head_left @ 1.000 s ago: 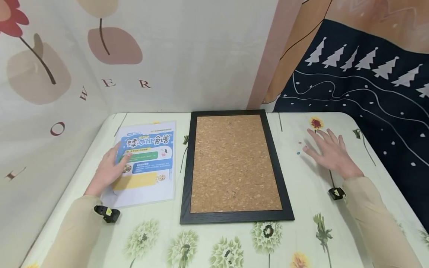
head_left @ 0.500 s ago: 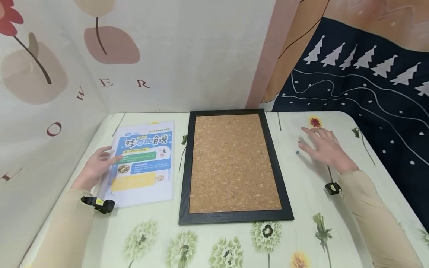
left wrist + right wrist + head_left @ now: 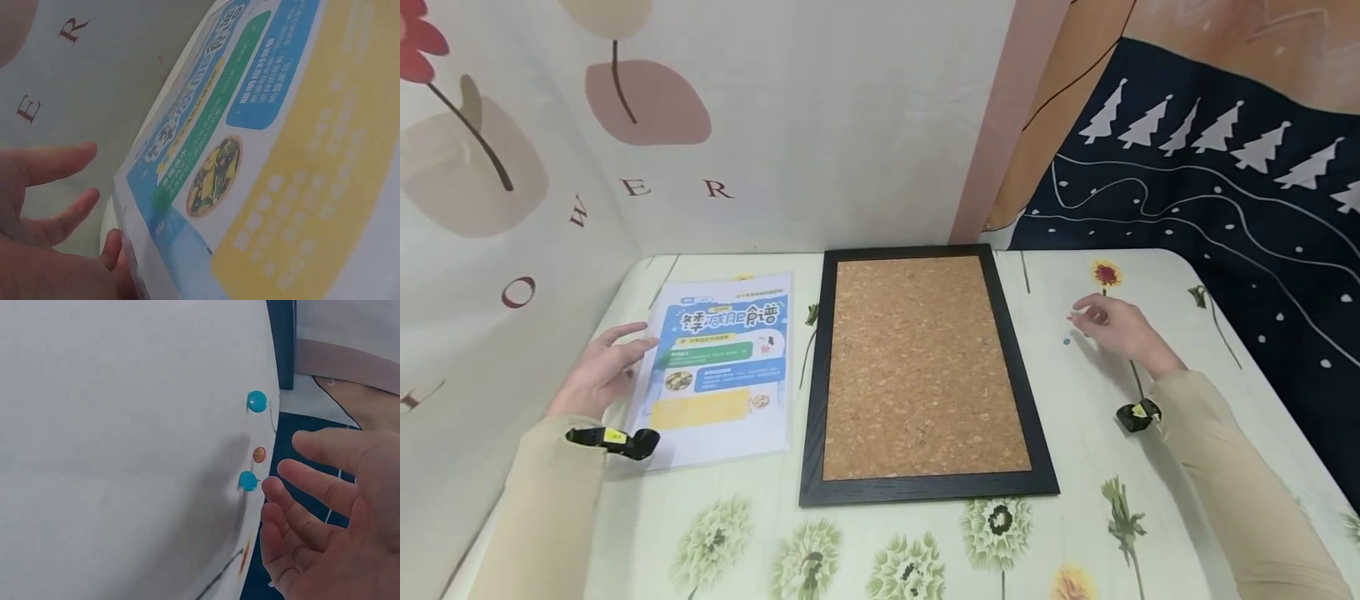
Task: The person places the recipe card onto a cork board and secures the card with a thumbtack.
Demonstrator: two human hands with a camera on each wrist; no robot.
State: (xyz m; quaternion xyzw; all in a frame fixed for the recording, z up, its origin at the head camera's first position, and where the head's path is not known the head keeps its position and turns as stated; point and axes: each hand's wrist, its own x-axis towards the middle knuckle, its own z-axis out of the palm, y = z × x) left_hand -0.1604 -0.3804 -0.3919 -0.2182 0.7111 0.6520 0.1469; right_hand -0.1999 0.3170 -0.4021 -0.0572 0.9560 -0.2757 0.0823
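Observation:
A laminated printed sheet (image 3: pixel 722 367) with blue, green and yellow blocks lies on the left of the table. My left hand (image 3: pixel 597 372) is at its left edge, fingers loosely extended; in the left wrist view one lower fingertip (image 3: pixel 112 245) is right at the sheet's edge. On the right, my right hand (image 3: pixel 1120 329) hovers with fingers loosely bent and nothing between them. Close to its fingertips are small round-headed thumbtacks: two blue thumbtacks (image 3: pixel 257 401) and an orange-red thumbtack (image 3: pixel 259 455) between them. One blue thumbtack (image 3: pixel 1067 341) shows in the head view.
A cork board (image 3: pixel 925 367) with a black frame (image 3: pixel 928 485) lies in the middle of the table, between the hands. A flower-printed cloth (image 3: pixel 857 554) covers the table. Hanging fabric (image 3: pixel 820 125) closes off the back and sides.
My left hand has come off the sheet's surface and drawn back to its left edge. My right hand has moved slightly left and down towards the thumbtacks, its fingers bending in from a spread.

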